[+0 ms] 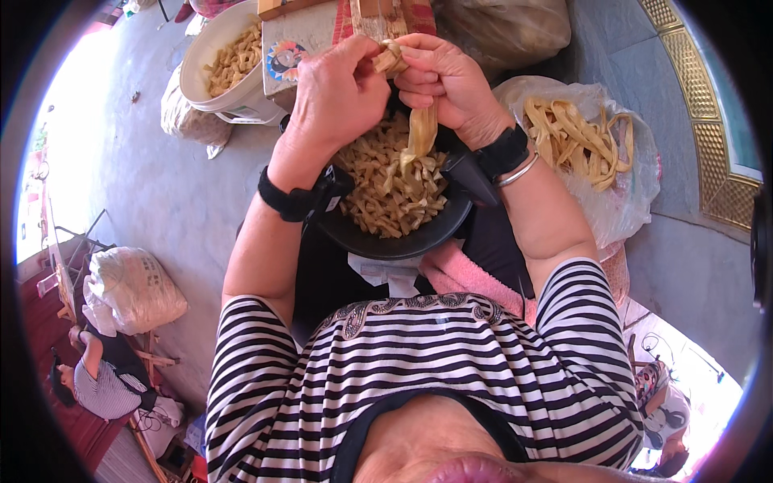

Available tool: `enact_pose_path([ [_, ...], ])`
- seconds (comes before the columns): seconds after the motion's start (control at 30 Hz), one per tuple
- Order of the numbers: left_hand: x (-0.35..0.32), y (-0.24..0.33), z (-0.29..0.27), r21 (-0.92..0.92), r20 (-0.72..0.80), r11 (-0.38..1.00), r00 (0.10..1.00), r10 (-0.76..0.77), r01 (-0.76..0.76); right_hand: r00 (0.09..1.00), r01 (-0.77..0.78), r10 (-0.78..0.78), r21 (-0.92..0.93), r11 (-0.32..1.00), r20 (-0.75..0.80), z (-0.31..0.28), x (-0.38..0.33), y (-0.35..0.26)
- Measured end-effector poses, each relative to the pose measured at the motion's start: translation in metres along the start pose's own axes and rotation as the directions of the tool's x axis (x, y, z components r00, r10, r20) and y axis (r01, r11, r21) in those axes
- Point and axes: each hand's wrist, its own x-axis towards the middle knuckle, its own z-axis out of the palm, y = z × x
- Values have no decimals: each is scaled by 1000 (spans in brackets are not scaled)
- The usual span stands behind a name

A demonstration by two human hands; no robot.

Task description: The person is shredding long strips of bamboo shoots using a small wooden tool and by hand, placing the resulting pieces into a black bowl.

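My left hand and my right hand meet above a black bowl on my lap. Both pinch the top of a pale tan flat strip that hangs down into the bowl. The bowl is heaped with short cut tan pieces. Each wrist wears a black band; the right wrist also has a silver bangle.
A clear plastic bag with long tan strips lies at my right. A white bucket of cut pieces stands far left, a box beside it. A filled white sack and another person are at lower left.
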Motion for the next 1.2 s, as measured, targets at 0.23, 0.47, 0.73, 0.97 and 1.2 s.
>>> enact_pose_path([
  [0.23,4,-15,-8,-152,345,949,915,-211,276,987,47,-89,-279,959,-137,14,3,1],
  [0.47,1,-14,-24,-822,565,27,821,-86,568,947,299,-306,-612,732,97,-9,-10,-33],
  [0.73,6,-29,-24,-355,443,872,882,-160,336,965,177,-258,-844,507,47,-1,-5,-22],
  [0.97,20,-41,-4,6,194,973,955,-226,229,958,75,-284,-988,137,33,-22,24,-35],
  [1.2,40,-70,12,57,114,961,954,-276,271,856,104,-512,-994,27,75,-34,52,-27],
])
